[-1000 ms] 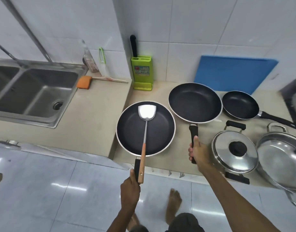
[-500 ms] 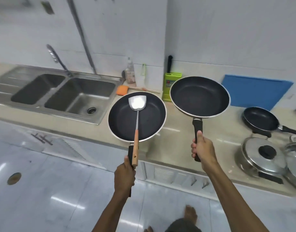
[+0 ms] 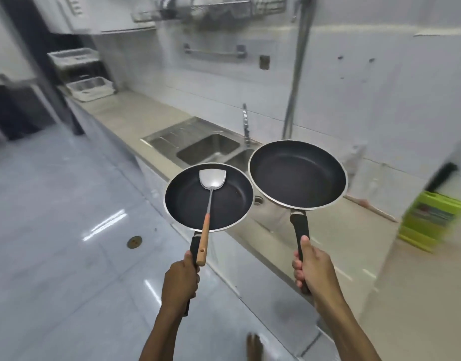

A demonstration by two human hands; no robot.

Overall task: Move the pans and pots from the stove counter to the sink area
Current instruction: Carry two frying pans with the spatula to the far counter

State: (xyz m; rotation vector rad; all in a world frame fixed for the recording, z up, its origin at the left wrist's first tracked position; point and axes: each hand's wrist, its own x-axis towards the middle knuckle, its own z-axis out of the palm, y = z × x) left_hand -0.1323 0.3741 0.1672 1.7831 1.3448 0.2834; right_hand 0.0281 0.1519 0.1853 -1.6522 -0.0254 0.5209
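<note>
1. While both pans ride in the air over the counter edge, I read the sink (image 3: 208, 149) as lying ahead and a little left of both grips, beyond the pan rims.
2. My left hand (image 3: 181, 281) is wrapped tight round the black handle of the left pan (image 3: 208, 198), and the right hand (image 3: 315, 269) is wrapped the same way round the handle of the right pan (image 3: 297, 174). Each handle runs from the fist forward, so both long axes already point roughly toward the basins.
3. A spatula (image 3: 210, 201) lies in the left pan, blade near the far rim, its wooden grip hanging out over the near rim just beside my thumb (loose, as far as I can tell, so tilt is the risk).
4. The 2 rims look very close near the middle; I cannot tell if they touch.
5. I judge the right pan nearer the basins, since it partly covers the right basin, while the left pan sits toward the floor side.
6. Against 0.5 s ago, the view has swung left: the small pan and lidded pot are gone from sight, the green knife block (image 3: 430, 221) has slid to the right edge, and the sink now sits straight ahead.
</note>
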